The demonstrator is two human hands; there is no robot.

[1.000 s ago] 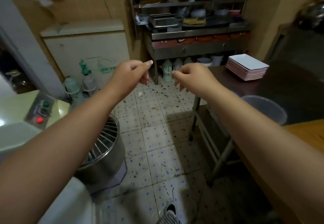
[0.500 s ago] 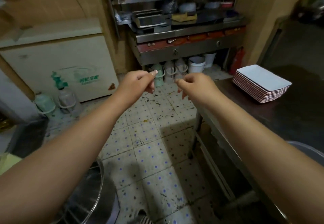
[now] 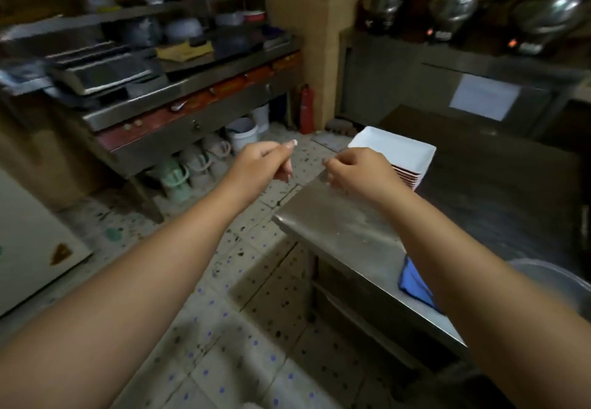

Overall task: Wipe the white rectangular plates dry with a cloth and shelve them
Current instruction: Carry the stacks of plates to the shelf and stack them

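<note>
A stack of white rectangular plates (image 3: pixel 396 149) with red-edged undersides sits on the far corner of a steel table (image 3: pixel 335 226). My right hand (image 3: pixel 351 170) hovers just in front of the stack with its fingers curled, holding nothing. My left hand (image 3: pixel 262 165) is raised over the floor to the left of the table, fingers curled and empty. A blue cloth (image 3: pixel 415 284) lies on the table near its front edge, partly hidden by my right forearm.
A steel counter with shelves (image 3: pixel 179 88) of pans and bowls stands at the back left, with jugs and buckets (image 3: pixel 204 159) under it. A red fire extinguisher (image 3: pixel 306 109) stands by the pillar. A grey basin (image 3: pixel 556 284) sits at right. Pots line the back right counter.
My view has swung to the right and closer to the table. The plate stack now lies right behind my right hand, and the blue cloth has come into sight. Both hands stay curled and empty.
</note>
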